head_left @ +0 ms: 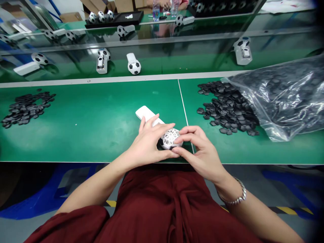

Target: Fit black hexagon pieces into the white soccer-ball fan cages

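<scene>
White unit: sat on the green table by its near edge, ball end between both hands, handle angled away to the left.
Left hand: ball end spanned by thumb and fingers, so that grip is on the unit; part of the handle is covered.
Right hand: ball's right side grasped by thumb and fingertips; whether a small piece is pinched there too can't be told.
Handling: probably light, stiff plastic, maybe a bit slippery; the thin grille ribs could be snapped if leaned on.
Where to hold: best gripped by the rounded sides or handle, ribs left alone tbh.
Shape: round head, web-like open grille, smooth flat handle with a rounded end.
Left heap: small, flat, angular black pieces.
Right heap: same stuff, spread out by the bag.
Plastic bag: clear, crinkly, shiny, dark pieces seen inside.
</scene>
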{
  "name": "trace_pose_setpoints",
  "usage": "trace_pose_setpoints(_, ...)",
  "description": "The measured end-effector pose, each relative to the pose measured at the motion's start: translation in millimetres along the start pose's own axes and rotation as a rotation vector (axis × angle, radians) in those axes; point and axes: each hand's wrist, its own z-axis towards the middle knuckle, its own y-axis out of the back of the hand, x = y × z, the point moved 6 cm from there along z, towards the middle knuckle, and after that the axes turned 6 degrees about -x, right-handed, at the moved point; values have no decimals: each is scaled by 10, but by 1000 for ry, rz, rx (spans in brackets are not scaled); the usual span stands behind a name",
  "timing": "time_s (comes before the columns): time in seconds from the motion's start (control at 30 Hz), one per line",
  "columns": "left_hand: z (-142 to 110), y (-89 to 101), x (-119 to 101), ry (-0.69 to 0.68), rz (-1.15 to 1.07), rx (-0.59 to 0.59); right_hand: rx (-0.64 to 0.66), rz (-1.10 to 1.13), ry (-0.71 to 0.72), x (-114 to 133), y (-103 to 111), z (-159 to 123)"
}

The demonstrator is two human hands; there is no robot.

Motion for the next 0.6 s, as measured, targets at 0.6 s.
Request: trace_pose_setpoints(0.6, 7, 22, 33, -182, 33, -32, 139, 40, -133, -152, -111, -61)
